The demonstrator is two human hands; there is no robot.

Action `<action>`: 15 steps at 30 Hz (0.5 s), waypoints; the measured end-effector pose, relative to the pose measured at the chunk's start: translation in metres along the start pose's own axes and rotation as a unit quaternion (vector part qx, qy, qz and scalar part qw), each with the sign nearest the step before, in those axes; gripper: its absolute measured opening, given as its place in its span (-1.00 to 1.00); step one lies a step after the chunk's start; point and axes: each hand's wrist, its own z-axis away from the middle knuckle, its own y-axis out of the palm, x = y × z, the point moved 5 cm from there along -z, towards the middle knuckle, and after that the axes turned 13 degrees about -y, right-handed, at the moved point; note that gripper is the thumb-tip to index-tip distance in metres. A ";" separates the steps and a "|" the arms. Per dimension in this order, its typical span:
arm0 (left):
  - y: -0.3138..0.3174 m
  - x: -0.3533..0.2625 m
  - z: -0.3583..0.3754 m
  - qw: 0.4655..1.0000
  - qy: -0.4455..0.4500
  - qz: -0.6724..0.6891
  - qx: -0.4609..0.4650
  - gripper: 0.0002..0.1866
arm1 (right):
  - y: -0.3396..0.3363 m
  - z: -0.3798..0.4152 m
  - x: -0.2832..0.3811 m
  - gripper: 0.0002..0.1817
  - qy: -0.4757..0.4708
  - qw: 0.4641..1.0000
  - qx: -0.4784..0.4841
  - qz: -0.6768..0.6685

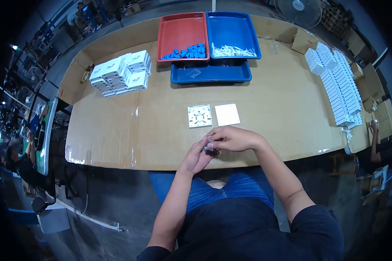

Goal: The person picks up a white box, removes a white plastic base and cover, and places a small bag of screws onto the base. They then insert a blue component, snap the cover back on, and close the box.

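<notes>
My left hand [198,157] and my right hand [231,139] meet over the table's near edge, fingers closed around a small, clear or pale item [210,140] that is too small to make out. Just beyond them, a white square frame [199,116] with cut-outs lies flat on the cardboard-covered table [161,130]. A plain white square plate [227,114] lies to the right of the frame, a narrow gap between them.
A red tray [183,37] with blue pieces, a blue tray [231,35] with white pieces and a lower blue tray [211,75] stand at the back. White stacks stand left [122,74] and right [337,89]. Other people [24,163] sit at both sides.
</notes>
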 end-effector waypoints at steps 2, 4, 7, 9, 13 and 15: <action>0.004 -0.002 0.002 1.000 -0.003 0.002 -0.020 -0.52 | -0.002 0.001 -0.008 -0.72 0.031 0.999 0.012 -0.040; -0.001 0.000 0.002 1.000 -0.011 -0.007 0.000 -0.53 | -0.007 0.003 -0.009 -0.72 0.001 1.000 -0.005 -0.017; 0.005 -0.002 0.001 1.000 -0.011 -0.019 -0.006 -0.53 | -0.025 0.001 -0.003 -0.73 -0.025 0.999 -0.041 0.013; 0.005 -0.001 0.002 1.000 -0.013 -0.005 -0.012 -0.51 | -0.036 0.003 -0.005 -0.74 -0.017 0.998 -0.064 0.015; 0.013 -0.004 0.000 0.997 -0.031 0.058 0.038 -0.45 | -0.130 0.002 -0.033 -0.82 0.058 0.965 -0.232 0.110; 0.016 -0.006 0.001 0.997 -0.027 0.059 0.033 -0.45 | -0.194 -0.001 -0.054 -0.83 0.009 0.916 -0.327 0.234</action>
